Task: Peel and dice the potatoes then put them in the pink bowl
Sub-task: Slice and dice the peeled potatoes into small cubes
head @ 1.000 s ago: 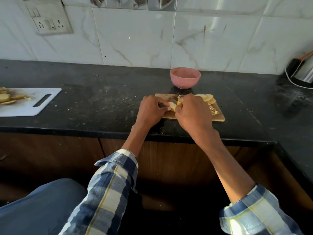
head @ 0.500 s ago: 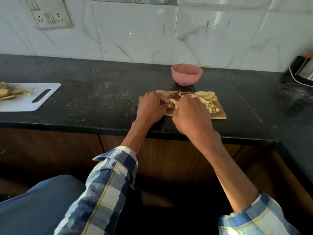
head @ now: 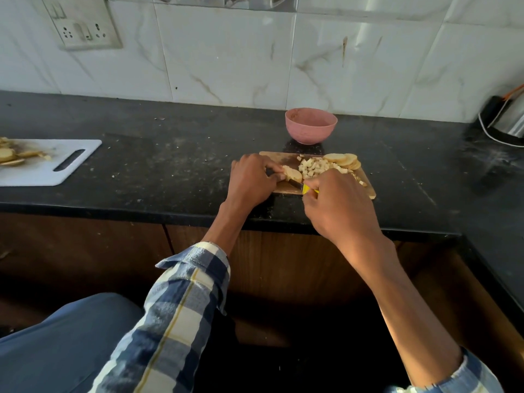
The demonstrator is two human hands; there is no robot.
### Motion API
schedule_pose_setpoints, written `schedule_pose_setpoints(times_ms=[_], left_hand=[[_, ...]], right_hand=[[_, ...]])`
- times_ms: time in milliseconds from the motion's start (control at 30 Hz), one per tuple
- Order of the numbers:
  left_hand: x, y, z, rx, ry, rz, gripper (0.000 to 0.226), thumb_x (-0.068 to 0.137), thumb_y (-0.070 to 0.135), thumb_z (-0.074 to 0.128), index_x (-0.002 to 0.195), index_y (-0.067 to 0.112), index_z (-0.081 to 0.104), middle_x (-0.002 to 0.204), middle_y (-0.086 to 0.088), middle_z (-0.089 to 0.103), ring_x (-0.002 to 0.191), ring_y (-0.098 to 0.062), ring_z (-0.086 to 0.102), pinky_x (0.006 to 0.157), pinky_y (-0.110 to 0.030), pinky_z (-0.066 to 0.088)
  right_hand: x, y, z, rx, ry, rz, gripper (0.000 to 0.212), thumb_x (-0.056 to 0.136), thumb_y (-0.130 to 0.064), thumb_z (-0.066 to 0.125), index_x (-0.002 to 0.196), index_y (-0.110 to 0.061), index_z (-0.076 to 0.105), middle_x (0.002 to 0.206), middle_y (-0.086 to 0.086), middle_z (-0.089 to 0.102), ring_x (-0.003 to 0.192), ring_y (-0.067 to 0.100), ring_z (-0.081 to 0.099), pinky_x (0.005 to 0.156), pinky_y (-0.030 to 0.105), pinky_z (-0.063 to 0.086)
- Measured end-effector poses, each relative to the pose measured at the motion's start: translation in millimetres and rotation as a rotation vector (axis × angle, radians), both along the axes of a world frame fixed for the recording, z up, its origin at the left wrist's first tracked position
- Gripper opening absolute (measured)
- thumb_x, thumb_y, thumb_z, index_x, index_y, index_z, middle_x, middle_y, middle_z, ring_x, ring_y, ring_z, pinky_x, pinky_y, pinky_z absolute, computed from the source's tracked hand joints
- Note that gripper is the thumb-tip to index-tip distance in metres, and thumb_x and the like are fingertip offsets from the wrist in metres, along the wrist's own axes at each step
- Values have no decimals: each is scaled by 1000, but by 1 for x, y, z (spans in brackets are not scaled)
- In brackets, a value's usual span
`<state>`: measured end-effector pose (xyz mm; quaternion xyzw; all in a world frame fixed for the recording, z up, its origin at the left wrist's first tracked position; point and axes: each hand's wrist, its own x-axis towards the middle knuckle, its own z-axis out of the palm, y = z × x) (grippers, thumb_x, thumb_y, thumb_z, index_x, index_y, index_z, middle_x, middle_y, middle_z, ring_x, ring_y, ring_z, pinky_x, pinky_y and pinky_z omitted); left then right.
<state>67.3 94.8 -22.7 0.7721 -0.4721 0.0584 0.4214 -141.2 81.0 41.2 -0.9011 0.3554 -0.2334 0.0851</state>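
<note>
- The left hand (head: 252, 180) is curling its fingers over a pale peeled potato piece (head: 292, 173), pinning it to the small wooden cutting board (head: 285, 189) at the board's left end.
- The right hand (head: 337, 205) is gripping a knife with a yellow handle (head: 306, 189); the dark blade is lying just in front of the potato piece, touching or nearly touching it, I cannot tell which.
- The two hands are sitting close together, with the potato piece and blade between them.
- A heap of small pale potato cubes (head: 313, 167) is lying on the board's middle, just beyond the right hand.
- A row of round potato slices (head: 344, 161) is overlapping at the board's far right corner.
- The round pink bowl (head: 311, 129) is standing on the black stone counter (head: 170, 171) just behind the board, apart from both hands.
- A white plastic cutting board (head: 56, 165) carrying potato scraps is lying well to the left.
</note>
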Motion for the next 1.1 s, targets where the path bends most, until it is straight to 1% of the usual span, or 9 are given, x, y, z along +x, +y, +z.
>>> schedule_pose_setpoints(times_ms=[167,233,400,533,600,733,833,967,1100], left_hand=[[-1,3,1,-28,80,-49,10,85,27,85,92,34,83,94,20,78,92,-2,70,96,-43,58],[-2,8,4,-61,145,-65,15,86,21,85,96,31,83,96,17,78,90,-1,70,92,-33,59],[3,25,13,-253,421,-23,25,92,4,72,100,25,83,96,16,77,89,4,72,82,-13,56],[13,37,12,-236,370,12,25,95,3,70,102,24,82,100,14,79,96,6,71,89,-11,54],[21,43,15,-178,326,26,23,95,4,71,103,24,82,101,13,79,96,5,71,92,-12,53],[32,54,27,143,161,-38,16,90,11,80,101,23,81,98,8,78,91,2,70,89,-18,52],[27,52,31,235,89,-66,19,88,8,81,98,24,81,94,8,78,88,-1,71,87,-21,54],[23,44,29,248,37,-21,28,88,-2,75,93,25,78,80,10,75,75,3,69,78,-16,56],[13,35,27,92,41,26,27,88,-4,72,96,22,74,86,10,72,82,-2,68,81,-22,58]], right_hand=[[-7,2,-1,-26,-46,12,30,102,-27,60,127,-16,71,100,0,74,68,9,60,52,23,39],[-9,0,0,-50,-119,21,29,102,-27,60,127,-17,72,94,-2,74,68,8,61,53,23,45],[12,-35,-14,-123,-363,82,38,105,-28,58,142,-22,62,116,-2,76,88,10,70,69,24,57],[27,-64,-38,62,-474,204,39,107,-29,54,144,-18,61,130,-3,71,112,6,67,92,34,59],[28,-70,-45,125,-526,225,37,107,-28,55,140,-16,64,126,-4,72,112,3,65,96,28,56],[28,-73,-49,137,-510,220,31,106,-24,56,133,-14,68,110,-12,69,94,-15,58,81,4,45],[27,-77,-50,213,-573,217,29,106,-22,56,129,-14,70,99,-13,67,90,-17,58,79,11,48],[27,-84,-53,333,-637,181,30,105,-23,56,131,-14,69,105,-10,71,93,1,65,81,18,53],[30,-91,-56,475,-720,149,30,105,-27,58,128,-14,71,78,-12,65,67,-1,57,61,19,45]])
